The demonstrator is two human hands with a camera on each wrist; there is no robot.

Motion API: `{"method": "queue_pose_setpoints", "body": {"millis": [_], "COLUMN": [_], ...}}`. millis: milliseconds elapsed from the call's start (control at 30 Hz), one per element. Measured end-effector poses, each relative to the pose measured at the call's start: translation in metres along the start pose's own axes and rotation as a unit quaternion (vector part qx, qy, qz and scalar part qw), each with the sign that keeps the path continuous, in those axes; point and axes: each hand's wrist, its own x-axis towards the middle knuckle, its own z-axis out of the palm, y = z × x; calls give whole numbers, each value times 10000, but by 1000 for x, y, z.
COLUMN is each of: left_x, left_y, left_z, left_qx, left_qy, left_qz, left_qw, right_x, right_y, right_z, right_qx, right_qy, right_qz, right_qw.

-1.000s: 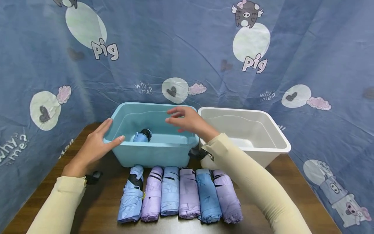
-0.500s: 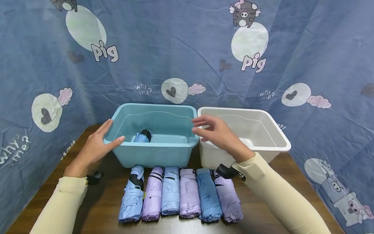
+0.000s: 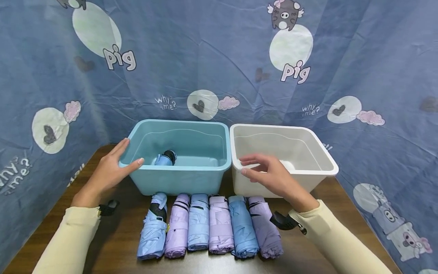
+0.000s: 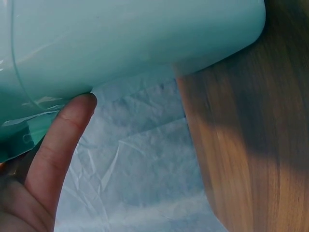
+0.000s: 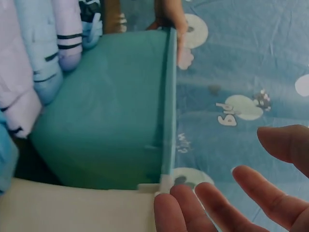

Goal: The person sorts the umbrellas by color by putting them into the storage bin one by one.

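Two bare hands reach in over a pair of bins. The left hand (image 3: 107, 167), thumb and fingers spread wide and straight, lies at the left end of the teal bin (image 3: 178, 180); its thumb extends over the front left corner, and the left wrist view shows a fingertip against the bin's wall. The right hand (image 3: 270, 175) has its fingers lightly bent, with a gap between them and the thumb, above the front left part of the white bin (image 3: 318, 172); whether it touches that rim cannot be told. Pale yellow sleeves (image 3: 65, 243) cover both forearms, and a black wrist mount (image 3: 109, 207) shows at each cuff. Inside the teal bin, toward its left, lies a blue folded umbrella with a black end (image 3: 164, 160). The white bin stands just beside the teal one, to its right. In front of the bins, six rolled umbrellas lie side by side, pointing away from the person: from the left, a light blue one with a black part (image 3: 152, 236), a lilac, a light blue, a lilac, a deeper blue and a purple one (image 3: 267, 236). All rest on a brown wooden surface (image 3: 113, 236), backed by a blue cloth (image 3: 219, 57) printed with pigs and hearts.
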Motion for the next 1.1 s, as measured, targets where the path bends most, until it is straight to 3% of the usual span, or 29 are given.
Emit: {"method": "queue_pose_setpoints", "body": {"millis": [600, 1100], "left_x": [0, 1], "left_y": [0, -2], "left_z": [0, 0], "left_qx": [-4, 57], "left_qy": [20, 75], "left_qz": [60, 97], "left_qw": [10000, 9999], "right_x": [-53, -79], "right_y": [51, 89], "right_z": [-2, -3], "right_qx": [31, 128], "right_qy": [-110, 352], "right_qz": [355, 705], "right_qw": [9993, 9968]}}
